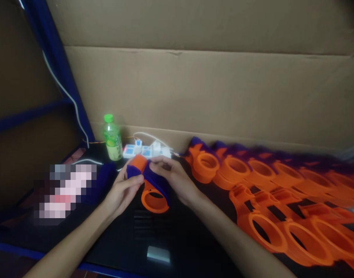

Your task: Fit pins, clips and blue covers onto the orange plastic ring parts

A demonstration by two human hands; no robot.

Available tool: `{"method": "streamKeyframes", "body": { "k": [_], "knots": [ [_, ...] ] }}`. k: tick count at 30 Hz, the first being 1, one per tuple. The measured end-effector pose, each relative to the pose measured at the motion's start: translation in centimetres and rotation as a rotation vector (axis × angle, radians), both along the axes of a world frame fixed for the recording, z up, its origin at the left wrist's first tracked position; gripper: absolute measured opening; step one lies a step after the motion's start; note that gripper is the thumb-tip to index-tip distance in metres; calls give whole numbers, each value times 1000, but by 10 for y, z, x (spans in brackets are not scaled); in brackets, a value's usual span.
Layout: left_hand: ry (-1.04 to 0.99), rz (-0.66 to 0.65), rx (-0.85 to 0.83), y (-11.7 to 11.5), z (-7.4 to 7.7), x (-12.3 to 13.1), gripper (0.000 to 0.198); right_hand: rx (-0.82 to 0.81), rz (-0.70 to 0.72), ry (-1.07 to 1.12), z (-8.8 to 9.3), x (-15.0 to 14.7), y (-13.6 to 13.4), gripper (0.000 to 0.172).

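Observation:
An orange and dark-blue plastic piece with a round ring [155, 201], resembling a hand-held tape dispenser, is held up above the black table. My left hand [125, 189] grips its left side, with the thumb laid across the blue part. On the other side my right hand [172, 173] is closed at the blue part's upper edge, fingertips pressed to it. The ring hangs tilted below my fingers. Whether a small item is pinched in my right fingertips cannot be made out.
Similar blue-topped orange pieces [206, 166] stand in a row at right, with several plain orange ones [268, 231] in front. Behind are a green-capped bottle [112, 141] and a power strip [129, 150] with cables. A small pale block [158, 254] lies near the front edge.

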State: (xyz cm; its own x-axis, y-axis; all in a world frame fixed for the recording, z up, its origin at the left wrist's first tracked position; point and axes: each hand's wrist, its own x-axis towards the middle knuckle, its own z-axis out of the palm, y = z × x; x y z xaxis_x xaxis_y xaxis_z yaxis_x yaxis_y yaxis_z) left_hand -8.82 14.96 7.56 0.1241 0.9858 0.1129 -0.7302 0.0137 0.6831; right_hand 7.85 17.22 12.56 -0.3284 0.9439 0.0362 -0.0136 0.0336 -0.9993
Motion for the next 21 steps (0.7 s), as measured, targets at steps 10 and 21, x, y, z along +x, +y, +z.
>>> {"method": "streamKeyframes", "body": {
  "k": [10, 21],
  "knots": [
    [7, -29, 46, -2, 0, -10, 78, -175, 28, 171, 7, -2, -8, 33],
    [13, -60, 57, -1, 0, -9, 76, -162, 96, 165, 7, -2, -6, 31]
  ]
}}
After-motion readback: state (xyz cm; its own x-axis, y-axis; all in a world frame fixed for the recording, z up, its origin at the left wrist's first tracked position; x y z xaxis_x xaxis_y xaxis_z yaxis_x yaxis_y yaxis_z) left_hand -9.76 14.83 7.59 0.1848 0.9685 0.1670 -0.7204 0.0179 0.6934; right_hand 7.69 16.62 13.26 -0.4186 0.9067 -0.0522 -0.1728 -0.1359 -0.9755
